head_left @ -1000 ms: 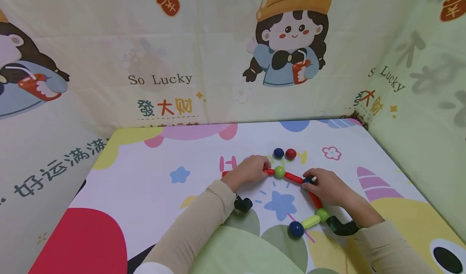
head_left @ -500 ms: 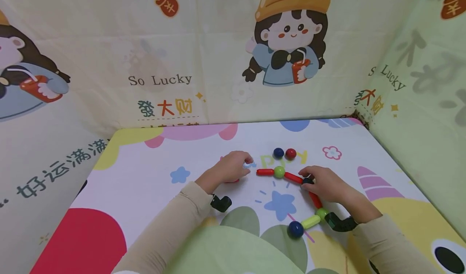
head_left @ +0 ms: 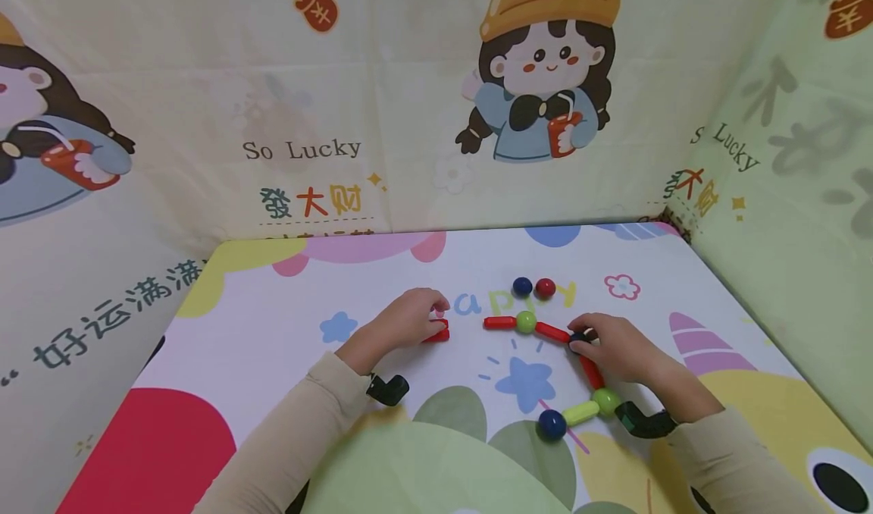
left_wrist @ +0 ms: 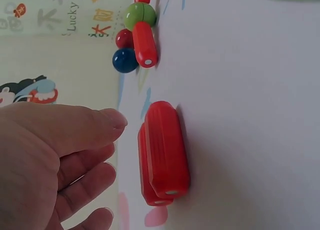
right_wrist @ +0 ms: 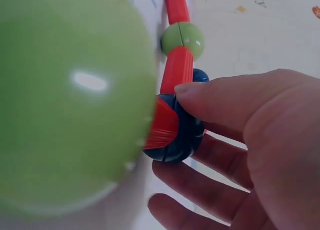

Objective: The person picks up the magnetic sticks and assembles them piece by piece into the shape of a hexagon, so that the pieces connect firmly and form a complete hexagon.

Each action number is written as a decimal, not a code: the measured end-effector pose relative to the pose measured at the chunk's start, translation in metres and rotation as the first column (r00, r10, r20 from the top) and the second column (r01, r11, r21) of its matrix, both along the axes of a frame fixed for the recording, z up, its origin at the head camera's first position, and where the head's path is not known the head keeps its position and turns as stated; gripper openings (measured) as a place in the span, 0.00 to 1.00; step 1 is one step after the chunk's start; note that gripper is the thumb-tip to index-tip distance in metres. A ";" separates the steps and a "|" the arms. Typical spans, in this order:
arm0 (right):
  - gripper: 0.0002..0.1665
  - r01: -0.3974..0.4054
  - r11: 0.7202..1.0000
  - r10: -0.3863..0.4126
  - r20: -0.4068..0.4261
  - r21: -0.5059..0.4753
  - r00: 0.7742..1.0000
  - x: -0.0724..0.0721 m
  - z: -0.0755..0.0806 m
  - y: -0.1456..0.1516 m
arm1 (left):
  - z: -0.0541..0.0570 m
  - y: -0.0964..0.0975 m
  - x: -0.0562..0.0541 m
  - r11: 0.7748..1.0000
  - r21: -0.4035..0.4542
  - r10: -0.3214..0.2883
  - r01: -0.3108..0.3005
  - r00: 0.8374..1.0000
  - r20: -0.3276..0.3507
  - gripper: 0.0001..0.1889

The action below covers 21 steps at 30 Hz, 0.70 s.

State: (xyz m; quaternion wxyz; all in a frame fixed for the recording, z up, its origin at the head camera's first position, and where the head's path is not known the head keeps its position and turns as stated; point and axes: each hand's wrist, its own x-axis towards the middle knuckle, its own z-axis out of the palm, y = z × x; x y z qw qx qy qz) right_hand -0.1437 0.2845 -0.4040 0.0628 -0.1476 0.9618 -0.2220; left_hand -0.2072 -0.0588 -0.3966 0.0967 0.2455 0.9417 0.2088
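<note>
My left hand [head_left: 405, 321] is beside two red rods [left_wrist: 167, 150] lying side by side on the table. Its thumb and fingers are loosely bent, with a gap to the rods in the left wrist view. The right hand [head_left: 617, 347] pinches a dark blue ball [right_wrist: 190, 125] in a chain of rods and balls. From that ball, a red rod [head_left: 551, 333], a green ball [head_left: 526, 321] and another red rod [head_left: 499, 322] run leftward. Toward the front follow a red rod [head_left: 591, 374], a green ball [head_left: 605, 402], a light green rod [head_left: 581, 412] and a dark blue ball [head_left: 552, 424].
Behind the chain, a loose dark blue ball [head_left: 522, 286] and a red ball [head_left: 545, 288] sit close together. A printed cloth [head_left: 409, 104] hangs along the back and sides of the patterned table [head_left: 273, 332].
My left hand has let go of the chain's left red rod and moved left to the two loose red rods. The right hand stays on its dark blue ball.
</note>
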 end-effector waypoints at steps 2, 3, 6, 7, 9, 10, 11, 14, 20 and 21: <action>0.17 -0.004 1.000 0.004 -0.011 0.005 1.000 0.000 -0.001 0.000 | -0.001 -0.002 0.000 1.000 -0.008 0.016 -0.016 1.000 0.016 0.13; 0.17 -0.008 1.000 0.008 -0.020 0.008 1.000 -0.001 -0.002 -0.001 | -0.002 -0.003 0.000 1.000 -0.010 0.025 -0.025 0.999 0.026 0.12; 0.17 -0.024 1.000 0.024 -0.046 0.009 0.999 -0.001 -0.003 -0.004 | -0.003 -0.005 0.001 0.999 -0.007 0.046 -0.045 0.998 0.049 0.10; 0.17 -0.031 0.999 0.031 -0.052 0.008 0.998 -0.002 -0.003 -0.005 | -0.003 -0.005 0.001 0.999 -0.002 0.054 -0.054 0.997 0.060 0.10; 0.17 -0.040 0.999 0.041 -0.059 0.010 0.997 -0.002 -0.004 -0.007 | -0.004 -0.006 0.002 0.998 0.005 0.060 -0.061 0.996 0.071 0.10; 0.17 -0.043 0.999 0.044 -0.061 0.013 0.997 -0.002 -0.005 -0.008 | -0.004 -0.006 0.002 0.998 0.009 0.062 -0.063 0.995 0.075 0.10; 0.17 -0.045 0.999 0.046 -0.066 0.019 0.997 -0.002 -0.005 -0.009 | -0.004 -0.006 0.002 0.998 0.011 0.064 -0.065 0.995 0.077 0.10; 0.17 -0.039 0.999 0.042 -0.090 0.038 0.995 -0.002 -0.007 -0.011 | -0.005 -0.007 0.003 0.997 0.015 0.071 -0.072 0.994 0.080 0.11; 0.17 0.004 0.998 0.005 -0.138 0.065 0.990 -0.003 -0.011 -0.014 | -0.008 -0.010 0.003 0.997 0.031 0.069 -0.071 0.995 0.067 0.11; 0.17 0.014 0.998 -0.004 -0.143 0.068 0.990 -0.004 -0.012 -0.015 | -0.008 -0.010 0.003 0.997 0.033 0.065 -0.068 0.996 0.062 0.11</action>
